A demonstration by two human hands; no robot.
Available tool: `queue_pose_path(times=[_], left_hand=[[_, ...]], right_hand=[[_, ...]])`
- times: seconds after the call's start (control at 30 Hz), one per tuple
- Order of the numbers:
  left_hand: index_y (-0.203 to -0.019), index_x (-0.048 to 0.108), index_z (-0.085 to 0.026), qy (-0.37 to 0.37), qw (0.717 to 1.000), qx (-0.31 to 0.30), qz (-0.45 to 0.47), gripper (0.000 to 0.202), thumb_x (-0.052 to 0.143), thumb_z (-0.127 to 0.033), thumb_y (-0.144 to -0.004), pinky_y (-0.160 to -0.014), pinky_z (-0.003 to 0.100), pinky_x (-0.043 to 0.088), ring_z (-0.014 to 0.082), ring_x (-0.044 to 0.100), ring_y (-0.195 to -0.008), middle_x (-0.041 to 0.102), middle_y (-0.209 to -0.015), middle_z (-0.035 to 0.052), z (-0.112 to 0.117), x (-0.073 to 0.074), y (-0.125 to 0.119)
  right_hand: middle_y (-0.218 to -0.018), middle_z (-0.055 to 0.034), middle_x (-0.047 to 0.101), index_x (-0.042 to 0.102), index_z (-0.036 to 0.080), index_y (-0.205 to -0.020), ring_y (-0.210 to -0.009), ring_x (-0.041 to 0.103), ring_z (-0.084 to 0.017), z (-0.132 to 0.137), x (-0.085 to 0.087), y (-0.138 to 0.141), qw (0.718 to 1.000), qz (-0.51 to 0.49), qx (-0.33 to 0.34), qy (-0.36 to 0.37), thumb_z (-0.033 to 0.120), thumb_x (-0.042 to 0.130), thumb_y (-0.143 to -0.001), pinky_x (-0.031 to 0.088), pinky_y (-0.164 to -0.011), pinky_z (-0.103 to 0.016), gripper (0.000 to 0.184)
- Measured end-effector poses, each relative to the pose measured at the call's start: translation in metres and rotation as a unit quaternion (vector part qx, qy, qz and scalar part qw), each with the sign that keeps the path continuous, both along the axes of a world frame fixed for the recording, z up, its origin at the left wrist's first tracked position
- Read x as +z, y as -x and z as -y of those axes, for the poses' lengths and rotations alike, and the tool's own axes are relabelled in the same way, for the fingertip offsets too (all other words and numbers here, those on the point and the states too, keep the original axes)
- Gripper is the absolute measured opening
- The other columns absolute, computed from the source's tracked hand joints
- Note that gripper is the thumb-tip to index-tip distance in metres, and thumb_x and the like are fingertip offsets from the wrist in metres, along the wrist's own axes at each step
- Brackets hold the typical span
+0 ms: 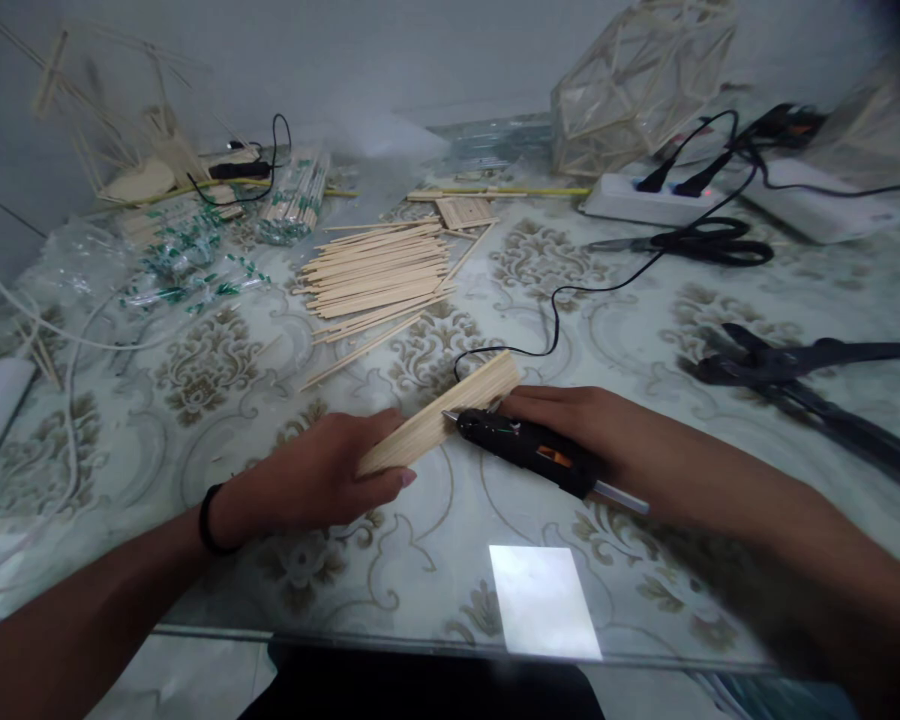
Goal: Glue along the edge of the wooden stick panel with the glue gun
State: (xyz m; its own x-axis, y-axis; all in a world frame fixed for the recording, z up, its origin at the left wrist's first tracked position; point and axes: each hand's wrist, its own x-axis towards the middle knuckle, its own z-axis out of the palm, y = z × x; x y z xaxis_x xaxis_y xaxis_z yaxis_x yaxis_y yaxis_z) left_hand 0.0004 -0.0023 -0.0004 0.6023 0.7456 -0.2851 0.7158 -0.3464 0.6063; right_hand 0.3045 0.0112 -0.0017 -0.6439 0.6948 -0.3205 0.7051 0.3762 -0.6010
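My left hand (337, 465) grips the near end of a flat panel of light wooden sticks (450, 405), thumb on one side and fingers on the other. The panel slants up and away to the right above the table. In my right hand (562, 405) is a black glue gun (529, 447), its metal nozzle pointing left at the panel's face. The nozzle tip is at or very near the wood; contact is hard to tell. A clear glue stick (621, 496) sticks out of the gun's rear. Most of my right fingers are hidden behind the gun.
Loose wooden sticks (379, 268) lie beyond my hands, with wrapped sticks (296, 195) farther left. At right are scissors (709, 243), dark pliers-like tools (795, 375) and a white power strip (649, 200). A black cord (559, 310) crosses the table. A stick frame (637, 90) stands behind.
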Motion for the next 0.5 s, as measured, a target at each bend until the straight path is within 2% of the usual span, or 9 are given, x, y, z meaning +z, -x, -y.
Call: queue_pose_path(times=[0.2, 0.37, 0.5], left_hand=[[-0.092, 0.056, -0.021, 0.002, 1.000, -0.002, 0.002, 0.025, 0.058, -0.046, -0.097, -0.061, 0.028, 0.035, 0.0090, 0.047, -0.060, 0.056, -0.072, -0.0058, 0.0005, -0.0007, 0.0010], [-0.092, 0.055, -0.021, -0.001, 1.000, 0.000, 0.001, 0.027, 0.058, -0.047, -0.097, -0.061, 0.028, 0.035, 0.0091, 0.047, -0.060, 0.056, -0.072, -0.0059, 0.0013, -0.0029, 0.0029], [-0.092, 0.054, -0.021, -0.002, 1.000, 0.001, -0.002, 0.026, 0.058, -0.047, -0.097, -0.061, 0.028, 0.034, 0.0093, 0.048, -0.060, 0.056, -0.071, -0.0059, 0.0019, -0.0013, 0.0023]], right_hand=[[-0.117, -0.0086, 0.059, 0.059, 0.011, -0.104, -0.098, 0.057, -0.004, 0.0003, 0.0006, 0.0006, 1.000, 0.000, -0.003, -0.006, 0.064, 0.032, -0.098, 0.049, -0.095, -0.020, 0.059], [-0.118, -0.0083, 0.059, 0.059, 0.013, -0.109, -0.102, 0.059, -0.006, 0.0000, -0.0005, -0.0008, 1.000, -0.005, 0.004, -0.010, 0.066, 0.032, -0.096, 0.050, -0.093, -0.020, 0.060], [-0.117, -0.0094, 0.060, 0.061, 0.012, -0.109, -0.100, 0.059, -0.006, -0.0012, -0.0008, -0.0002, 1.000, -0.011, 0.004, -0.018, 0.061, 0.034, -0.097, 0.049, -0.089, -0.017, 0.057]])
